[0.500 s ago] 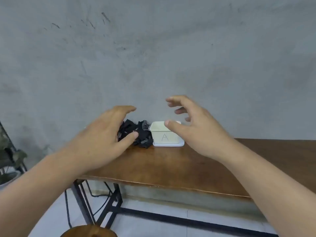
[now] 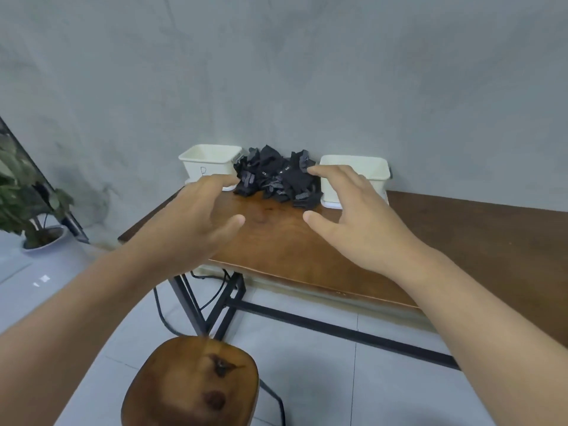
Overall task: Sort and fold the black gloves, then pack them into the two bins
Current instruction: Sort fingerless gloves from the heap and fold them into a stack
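A heap of black gloves (image 2: 276,178) lies at the back of the wooden table (image 2: 461,241), against the wall. A white bin (image 2: 209,162) stands to its left and a second white bin (image 2: 365,172) to its right. My left hand (image 2: 196,216) hovers above the table in front of the left bin, fingers spread and holding nothing. My right hand (image 2: 353,216) hovers in front of the right bin, fingers spread, its fingertips close to the right side of the heap. Neither hand touches the gloves.
A round wooden stool (image 2: 190,382) stands on the tiled floor in front of the table. A potted plant (image 2: 27,204) is on the floor at the left. The table's black metal frame (image 2: 307,318) and a cable show below its top.
The view has tilted down and drawn back, so both bins, the whole heap and the stool now show. Both hands have pulled back from the heap and moved apart.
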